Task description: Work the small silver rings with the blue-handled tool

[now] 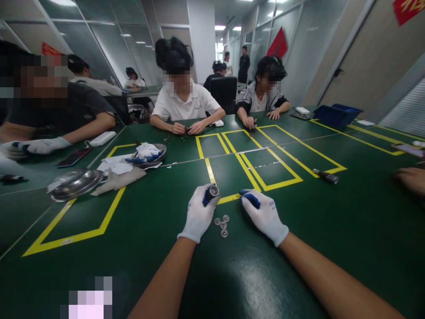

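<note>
My left hand (199, 212), in a white glove with blue palm coating, is closed around a black flashlight (213, 191). Its round, ringed end points up toward me. Most of its body is hidden by the fingers. To the right, my right hand (260, 210), gloved the same way, rests low over the green table with fingers loosely bent and apart; I see nothing in it. Between my hands and slightly nearer to me lie several small round metal discs (223, 225), flat on the table in a tight cluster.
Yellow tape (285, 181) marks rectangles on the green table (139, 274). Another black flashlight (326, 176) lies at right. Metal bowls (78, 184), papers (117, 165) and gloves (146, 153) are at left. A blue bin (338, 115) stands far right. Co-workers (186, 104) sit around.
</note>
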Available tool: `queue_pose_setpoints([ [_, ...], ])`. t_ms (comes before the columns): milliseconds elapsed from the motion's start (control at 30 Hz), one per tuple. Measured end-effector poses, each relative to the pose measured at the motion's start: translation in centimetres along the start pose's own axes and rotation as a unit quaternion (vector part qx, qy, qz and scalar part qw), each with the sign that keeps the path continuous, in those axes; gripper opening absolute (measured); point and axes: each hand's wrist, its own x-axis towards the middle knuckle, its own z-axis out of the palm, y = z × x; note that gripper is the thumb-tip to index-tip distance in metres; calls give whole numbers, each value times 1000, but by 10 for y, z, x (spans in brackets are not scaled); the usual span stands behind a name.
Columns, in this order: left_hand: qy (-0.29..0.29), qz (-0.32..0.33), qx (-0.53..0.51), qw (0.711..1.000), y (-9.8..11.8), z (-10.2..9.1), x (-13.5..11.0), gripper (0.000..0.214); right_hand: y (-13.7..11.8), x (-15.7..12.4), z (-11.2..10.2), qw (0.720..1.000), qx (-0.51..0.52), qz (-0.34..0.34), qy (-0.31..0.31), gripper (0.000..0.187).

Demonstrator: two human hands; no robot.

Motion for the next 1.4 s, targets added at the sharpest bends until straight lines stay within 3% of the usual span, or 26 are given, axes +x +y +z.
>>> queue_pose_setpoints([
  [200,6,-1,-7,1000,1,0,-1,37,-2,-3,-3,1000,-6,-9,-6,32],
  [433,16,-3,1,1000,1,1,0,40,7,2,-7,999,-25,-9,36,32],
  [600,1,-12,20,1000,8,-3,-1,40,11,9,-4,999,-33,0,-8,29],
  [867,-6,-23,22,999,12,-4,-1,40,15,11,-4,1000,10,18,-23,31],
  [1133,-6,27,19,999,-3,5,-3,44,18,12,-1,996,-78,6,-35,38],
  [1400,0,60,11,998,-5,5,-17,42,18,9,10,989,-143,7,-27,46],
])
